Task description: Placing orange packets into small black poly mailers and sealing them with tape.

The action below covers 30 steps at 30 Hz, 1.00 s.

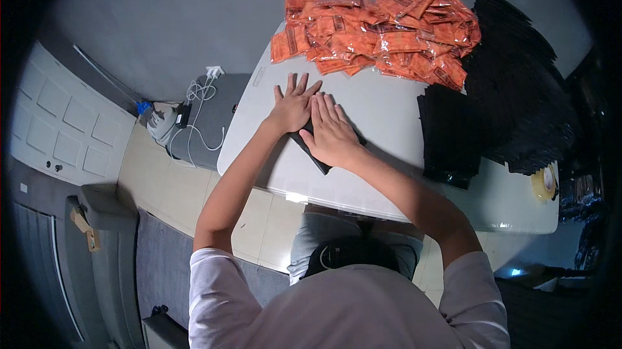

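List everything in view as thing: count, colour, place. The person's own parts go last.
table: 1, white, centre
packets: too many to count, orange in clear film, table's far side
fanned pile: 1, black, table's right
smaller stack: 1, black, left of fanned pile
tape roll: 1, yellowish, table's right edge
folded piece: 1, black, under right hand
plug: 1, white, left of table
adapter: 1, black, left
door: 1, white, far left
cardboard box: 1, brown, lower left
wall: 1, grey, top
left hand: 1, bare, flat, fingers over table
right hand: 1, bare, flat, on folded piece
shirt: 1, whitish, bottom
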Each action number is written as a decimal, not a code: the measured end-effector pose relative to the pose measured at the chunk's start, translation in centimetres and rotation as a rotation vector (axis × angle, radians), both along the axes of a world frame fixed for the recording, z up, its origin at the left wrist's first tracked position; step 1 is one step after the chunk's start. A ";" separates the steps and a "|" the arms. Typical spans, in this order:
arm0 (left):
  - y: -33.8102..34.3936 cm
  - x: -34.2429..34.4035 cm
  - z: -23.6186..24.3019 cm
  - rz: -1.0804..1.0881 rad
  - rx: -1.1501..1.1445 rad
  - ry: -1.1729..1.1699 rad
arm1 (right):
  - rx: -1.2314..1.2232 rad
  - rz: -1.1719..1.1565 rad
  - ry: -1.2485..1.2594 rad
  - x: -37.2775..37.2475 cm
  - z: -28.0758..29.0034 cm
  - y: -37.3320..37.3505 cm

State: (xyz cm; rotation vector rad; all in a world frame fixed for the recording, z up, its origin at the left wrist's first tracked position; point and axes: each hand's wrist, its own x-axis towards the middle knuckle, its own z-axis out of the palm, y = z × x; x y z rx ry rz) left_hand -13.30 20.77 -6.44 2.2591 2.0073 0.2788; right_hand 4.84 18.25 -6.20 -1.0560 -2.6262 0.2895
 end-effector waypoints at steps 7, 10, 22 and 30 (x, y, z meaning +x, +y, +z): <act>0.8 1.2 0.4 0.091 -0.065 0.057 | 0.048 0.033 0.012 1.1 -1.1 0.9; 0.9 0.8 0.0 0.114 -0.045 0.007 | 0.022 0.028 -0.029 1.0 -0.5 0.8; 2.6 -0.5 -1.3 0.159 -0.011 -0.127 | -0.197 -0.063 -0.036 -1.4 2.2 1.8; 0.7 -1.1 -1.0 0.243 0.430 -0.976 | 0.009 -0.042 0.083 -3.0 -1.1 1.8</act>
